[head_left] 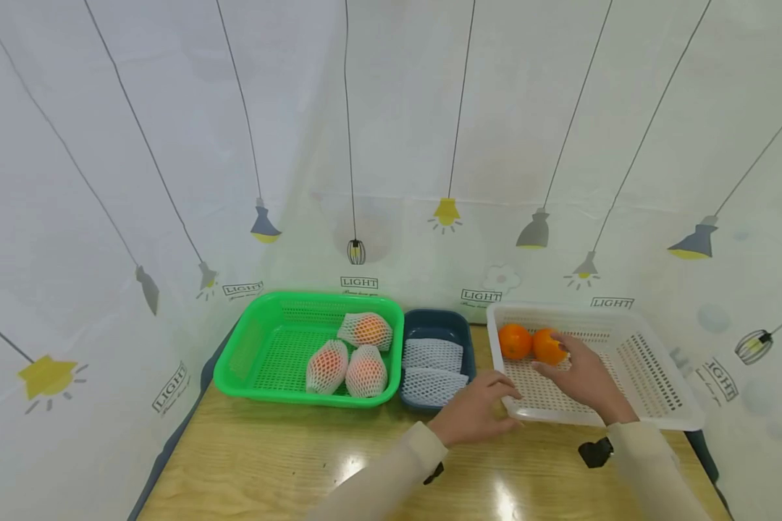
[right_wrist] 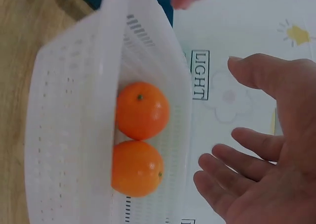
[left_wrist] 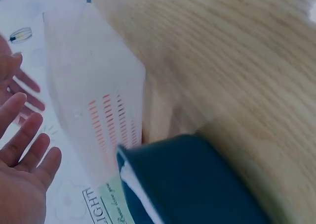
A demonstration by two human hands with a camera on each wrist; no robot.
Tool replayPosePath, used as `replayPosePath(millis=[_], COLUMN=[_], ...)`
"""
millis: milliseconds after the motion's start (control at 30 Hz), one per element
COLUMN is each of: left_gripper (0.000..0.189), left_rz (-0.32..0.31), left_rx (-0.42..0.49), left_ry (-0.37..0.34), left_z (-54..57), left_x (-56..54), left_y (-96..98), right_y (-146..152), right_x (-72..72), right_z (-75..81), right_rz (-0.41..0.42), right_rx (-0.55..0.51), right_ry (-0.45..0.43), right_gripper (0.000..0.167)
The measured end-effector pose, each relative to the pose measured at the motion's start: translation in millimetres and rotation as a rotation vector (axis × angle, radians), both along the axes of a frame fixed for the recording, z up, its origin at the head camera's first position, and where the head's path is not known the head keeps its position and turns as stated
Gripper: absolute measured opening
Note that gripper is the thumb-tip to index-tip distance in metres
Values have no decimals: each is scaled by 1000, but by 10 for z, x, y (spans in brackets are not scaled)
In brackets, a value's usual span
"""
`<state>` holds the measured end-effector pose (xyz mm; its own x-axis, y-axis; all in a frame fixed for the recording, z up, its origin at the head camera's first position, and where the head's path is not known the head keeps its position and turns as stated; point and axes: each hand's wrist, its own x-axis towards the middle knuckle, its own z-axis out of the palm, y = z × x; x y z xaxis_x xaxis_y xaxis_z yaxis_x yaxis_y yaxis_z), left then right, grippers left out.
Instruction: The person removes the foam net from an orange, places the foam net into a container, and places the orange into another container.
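nearest the camera, two cream fabric sleeves [head_left: 391, 477] reach in over a pale, glossy wood-grain table [head_left: 267, 449]. ahead, toward the right, a round, shiny orange [head_left: 547, 349] and a second round orange [head_left: 514, 341] lie touching at the left end of a white, rectangular, slotted plastic basket [head_left: 554, 414]. the right hand [head_left: 583, 373] hovers by the right-hand orange, fingers loosely extended, thumb apart, gripping nothing. the left hand [head_left: 472, 409] is at the basket's near left corner, fingers also relaxed and seemingly bare; whether it brushes the rim, i cannot tell. the step in hand looks like handling these oranges, though picking up and letting go would look alike here. lifting one would call for curling thumb and fingers round it and rising clear of the rim. the basket's left and far walls stand close to the fruit; free room lies to the right inside. just left, across a narrow gap, a dark blue, rounded plastic tray [head_left: 439, 325] holds folded white foam-net wraps [head_left: 433, 354]. farther left, a bright green, slotted plastic basket [head_left: 280, 354] has three reddish fruits in white foam net [head_left: 367, 373] toward its right, with room on its left.
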<state>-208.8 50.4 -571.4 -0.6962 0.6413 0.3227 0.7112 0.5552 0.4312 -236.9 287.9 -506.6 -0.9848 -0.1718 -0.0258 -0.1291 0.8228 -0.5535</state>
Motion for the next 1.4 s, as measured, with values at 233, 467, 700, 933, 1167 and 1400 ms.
replayPosePath(millis=[233,467,700,933,1167,1400], left_gripper=[49,55,56,56,60,65], left_rz=[50,145,229,286,395,502], left_rx=[51,19,55,126,156,155], left_ry=[-64,-102,-146,-226,-300,-389], left_z=[76,111,187,285,450,408], left_x=[-1,-88,-190,-297,-445,-707], left_y=[-238,-497,-787,-1139,-1523,-1990], right_y=[-213,-396,-491,-542,-587,-599], right_x=[239,383,435,473,489,505], right_z=[-138,-214,-282,-266,-254,-272], right_rz=[95,152,127,99,86,64], right_rx=[-15,-36,11,53,85,87], right_ry=[54,60,38,24,4,22], right_gripper=[71,61,34,21,17,17])
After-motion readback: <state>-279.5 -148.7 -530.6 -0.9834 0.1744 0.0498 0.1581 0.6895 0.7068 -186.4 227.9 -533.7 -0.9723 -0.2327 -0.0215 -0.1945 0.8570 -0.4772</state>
